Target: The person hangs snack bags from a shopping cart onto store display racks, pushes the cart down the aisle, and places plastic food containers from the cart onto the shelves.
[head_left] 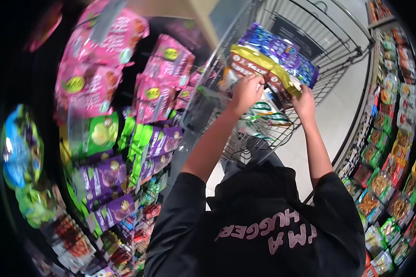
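A brown and gold snack bag [268,69] lies in the wire shopping cart [330,69], between my hands. My left hand [248,93] is on its lower left side, fingers bent against it. At the bag's right end, my right hand [303,102] pinches the gold edge. A blue and purple bag [279,51] rests just beyond the brown one. Under and nearer to me are a white and green bag [268,113] and an orange and white package [228,79], partly covered by the brown bag and my left hand.
Pink bags [90,87], purple bags [101,177] and a green bag [101,134] hang on racks at the left. Shelves of packaged snacks [379,184] curve along the right. Pale floor tiles [337,111] show beside the cart.
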Demonstrator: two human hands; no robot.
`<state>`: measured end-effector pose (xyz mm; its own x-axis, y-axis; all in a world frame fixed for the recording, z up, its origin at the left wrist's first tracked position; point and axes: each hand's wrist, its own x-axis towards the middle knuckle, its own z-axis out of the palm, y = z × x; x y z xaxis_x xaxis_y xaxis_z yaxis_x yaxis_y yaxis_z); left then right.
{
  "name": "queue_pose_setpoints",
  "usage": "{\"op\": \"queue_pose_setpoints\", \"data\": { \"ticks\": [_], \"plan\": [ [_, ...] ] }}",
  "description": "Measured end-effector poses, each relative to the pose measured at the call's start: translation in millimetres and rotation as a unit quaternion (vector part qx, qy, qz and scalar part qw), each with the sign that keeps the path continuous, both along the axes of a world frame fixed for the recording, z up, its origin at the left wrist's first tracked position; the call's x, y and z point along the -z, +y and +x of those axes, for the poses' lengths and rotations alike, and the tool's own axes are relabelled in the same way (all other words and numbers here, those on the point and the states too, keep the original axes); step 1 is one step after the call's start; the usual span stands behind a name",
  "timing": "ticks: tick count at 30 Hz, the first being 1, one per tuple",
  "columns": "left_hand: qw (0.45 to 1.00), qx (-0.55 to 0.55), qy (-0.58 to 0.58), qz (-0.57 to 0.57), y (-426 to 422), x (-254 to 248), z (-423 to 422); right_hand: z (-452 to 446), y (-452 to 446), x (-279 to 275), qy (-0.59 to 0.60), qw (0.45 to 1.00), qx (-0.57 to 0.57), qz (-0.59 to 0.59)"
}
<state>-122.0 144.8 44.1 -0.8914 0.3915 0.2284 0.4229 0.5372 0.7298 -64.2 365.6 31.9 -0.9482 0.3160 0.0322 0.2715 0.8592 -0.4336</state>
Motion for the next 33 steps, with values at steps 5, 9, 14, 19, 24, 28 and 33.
{"op": "queue_pose_setpoints", "data": {
  "ticks": [5, 9, 14, 19, 24, 28, 33],
  "plan": [
    [0.994, 0.042, -0.043, -0.094, 65, 55, -30, -33, 32, 53, -0.262, 0.965, 0.020, 0.013],
    [0.978, 0.024, -0.122, -0.171, 76, 76, -17, -42, 37, 66, -0.220, 0.975, 0.009, -0.016],
    [0.998, -0.030, -0.044, -0.035, 56, 78, -23, -37, 29, -3, -0.145, 0.987, -0.064, -0.027],
    [0.973, 0.057, -0.196, -0.110, 45, 55, -18, -35, 28, -15, -0.136, 0.985, -0.088, -0.067],
    [0.951, 0.194, -0.037, -0.236, 66, 60, 41, -27, 26, 0, -0.150, 0.980, -0.107, -0.079],
    [0.857, 0.126, -0.232, -0.443, 104, 30, 44, -14, 20, -10, -0.166, 0.976, -0.099, -0.100],
    [0.775, 0.160, -0.327, -0.517, 132, 53, 40, 1, 10, -10, -0.145, 0.980, -0.071, -0.120]
  ]
}}
